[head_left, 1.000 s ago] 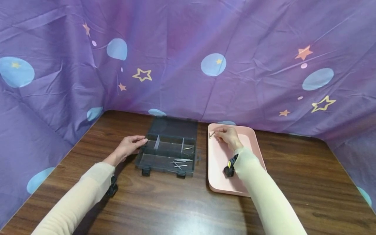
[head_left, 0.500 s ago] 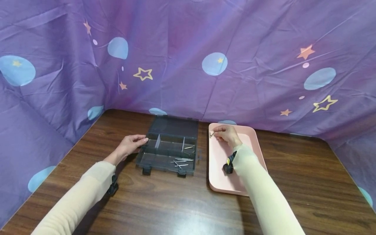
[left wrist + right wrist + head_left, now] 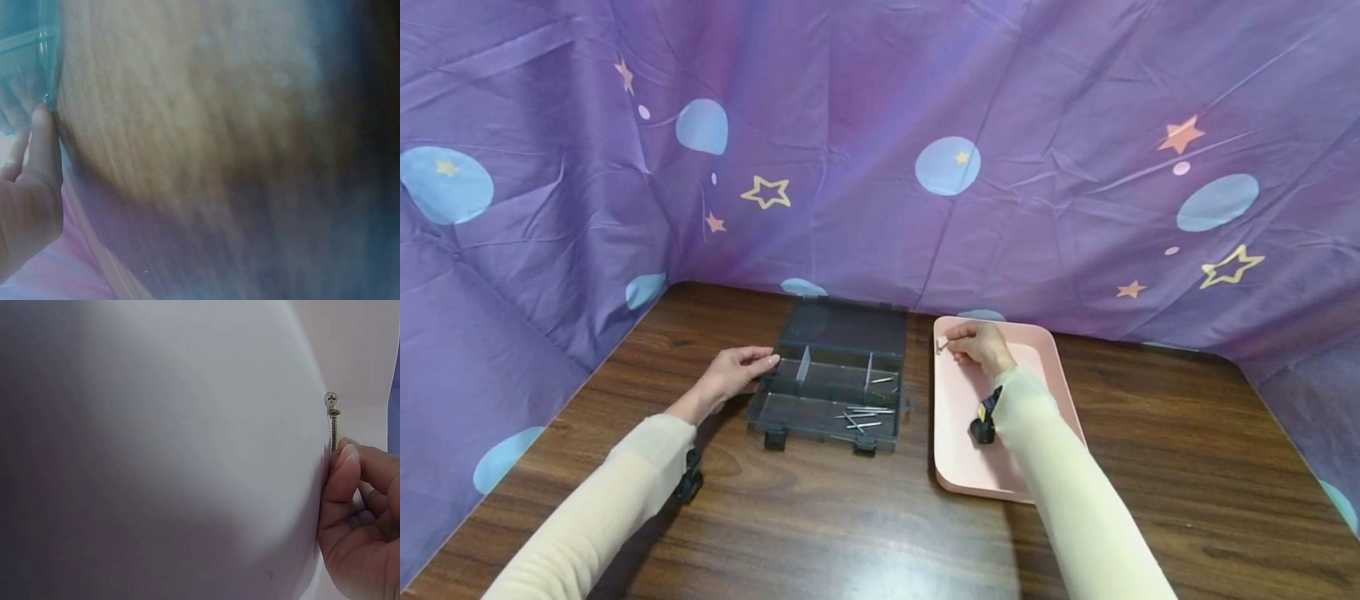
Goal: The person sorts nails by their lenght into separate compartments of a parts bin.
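In the head view my left hand (image 3: 730,377) holds the left edge of a smoky see-through compartment box (image 3: 827,412) with its lid raised. Several thin silver nails (image 3: 861,414) lie loose in the box's front compartment, and small brass-coloured pieces (image 3: 882,381) in the back right one. My right hand (image 3: 983,348) is at the far left corner of the pink tray (image 3: 951,433). Seen from the right wrist, its thumb and finger pinch a threaded screw (image 3: 334,431). Beside that screw's head shows another, cross-slotted screw head (image 3: 331,399).
The box and tray stand side by side on a brown wooden table (image 3: 820,533), with a narrow gap between them. A purple patterned cloth (image 3: 850,167) hangs close behind. Two black latches (image 3: 864,444) stick out from the box's front.
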`<state>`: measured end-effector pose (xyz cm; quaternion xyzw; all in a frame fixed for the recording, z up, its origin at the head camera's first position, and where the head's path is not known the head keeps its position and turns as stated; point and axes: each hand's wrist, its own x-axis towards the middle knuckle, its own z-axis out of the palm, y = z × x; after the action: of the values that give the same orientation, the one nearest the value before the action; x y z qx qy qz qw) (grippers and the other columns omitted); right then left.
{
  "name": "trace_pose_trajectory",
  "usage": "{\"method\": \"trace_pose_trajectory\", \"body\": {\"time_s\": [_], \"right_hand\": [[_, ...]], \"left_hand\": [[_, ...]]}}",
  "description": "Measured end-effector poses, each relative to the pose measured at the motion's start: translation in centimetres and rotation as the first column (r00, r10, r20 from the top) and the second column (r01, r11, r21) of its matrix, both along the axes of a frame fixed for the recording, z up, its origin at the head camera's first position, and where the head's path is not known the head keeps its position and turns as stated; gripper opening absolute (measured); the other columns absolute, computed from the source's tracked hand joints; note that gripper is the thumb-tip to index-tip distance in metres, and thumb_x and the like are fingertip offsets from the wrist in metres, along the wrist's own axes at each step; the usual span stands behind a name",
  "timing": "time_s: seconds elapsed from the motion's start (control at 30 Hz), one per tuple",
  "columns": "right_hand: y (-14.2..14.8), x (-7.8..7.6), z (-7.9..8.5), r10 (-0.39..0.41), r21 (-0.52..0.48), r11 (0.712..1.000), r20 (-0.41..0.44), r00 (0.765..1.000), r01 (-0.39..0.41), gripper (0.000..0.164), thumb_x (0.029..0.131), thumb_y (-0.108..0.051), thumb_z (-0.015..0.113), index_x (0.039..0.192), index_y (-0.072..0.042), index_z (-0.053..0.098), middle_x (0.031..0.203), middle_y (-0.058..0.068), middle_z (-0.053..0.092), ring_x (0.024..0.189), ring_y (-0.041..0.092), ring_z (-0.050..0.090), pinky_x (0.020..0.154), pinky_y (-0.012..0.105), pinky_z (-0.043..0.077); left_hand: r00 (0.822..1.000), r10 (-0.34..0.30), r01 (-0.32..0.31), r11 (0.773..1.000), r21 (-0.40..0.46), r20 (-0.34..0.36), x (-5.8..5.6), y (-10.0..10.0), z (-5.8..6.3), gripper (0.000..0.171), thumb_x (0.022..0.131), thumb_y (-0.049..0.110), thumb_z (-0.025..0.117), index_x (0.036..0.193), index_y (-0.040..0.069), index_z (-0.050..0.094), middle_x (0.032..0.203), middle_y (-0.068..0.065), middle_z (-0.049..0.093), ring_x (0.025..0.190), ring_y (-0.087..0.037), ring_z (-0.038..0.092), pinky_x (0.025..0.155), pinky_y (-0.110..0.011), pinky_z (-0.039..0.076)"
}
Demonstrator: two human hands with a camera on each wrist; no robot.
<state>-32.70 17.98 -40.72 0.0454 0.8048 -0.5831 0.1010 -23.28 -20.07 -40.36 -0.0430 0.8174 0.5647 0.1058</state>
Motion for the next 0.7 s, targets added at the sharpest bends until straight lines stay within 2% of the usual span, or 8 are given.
{"method": "trace_pose_trajectory", "body": {"time_s": [0.3, 0.5, 0.7], "right_hand": [[-0.12, 0.11, -0.01, -0.005, 0.018, 1.000, 0.000, 1.000, 0.005, 0.020, 0.084, 0.014, 0.056, 0.104, 0.016, 0.057, 0.059, -0.004, 0.056, 0.048, 0.004, 0.052, 0.045, 0.015, 0.046], [-0.29, 0.16, 0.18, -0.027, 0.057, 0.998, 0.021, 0.999, 0.026, 0.014, 0.085, 0.012, 0.057, 0.099, 0.013, 0.058, 0.060, -0.002, 0.055, 0.048, 0.005, 0.051, 0.045, 0.016, 0.047], [-0.10, 0.17, 0.33, -0.004, 0.092, 0.996, 0.004, 1.000, 0.004, 0.004, 0.086, 0.008, 0.059, 0.089, 0.007, 0.060, 0.058, -0.002, 0.056, 0.047, 0.005, 0.053, 0.046, 0.018, 0.049]], "left_hand": [[1.000, 0.001, -0.001, 1.000, -0.002, 0.008, 0.02, 0.05, 0.03, 0.051, 0.097, 0.026, 0.054, 0.137, -0.004, 0.044, 0.138, -0.023, 0.046, 0.128, -0.033, 0.044, 0.098, -0.042, 0.047], [1.000, -0.008, 0.008, 1.000, -0.002, 0.018, 0.00, 0.02, -0.01, 0.053, 0.096, 0.028, 0.055, 0.138, -0.003, 0.044, 0.140, -0.023, 0.045, 0.128, -0.033, 0.043, 0.098, -0.042, 0.047], [1.000, -0.012, 0.012, 1.000, -0.002, 0.016, -0.04, -0.14, -0.05, 0.053, 0.097, 0.028, 0.054, 0.138, -0.003, 0.043, 0.141, -0.023, 0.044, 0.129, -0.033, 0.042, 0.099, -0.043, 0.046]]}}
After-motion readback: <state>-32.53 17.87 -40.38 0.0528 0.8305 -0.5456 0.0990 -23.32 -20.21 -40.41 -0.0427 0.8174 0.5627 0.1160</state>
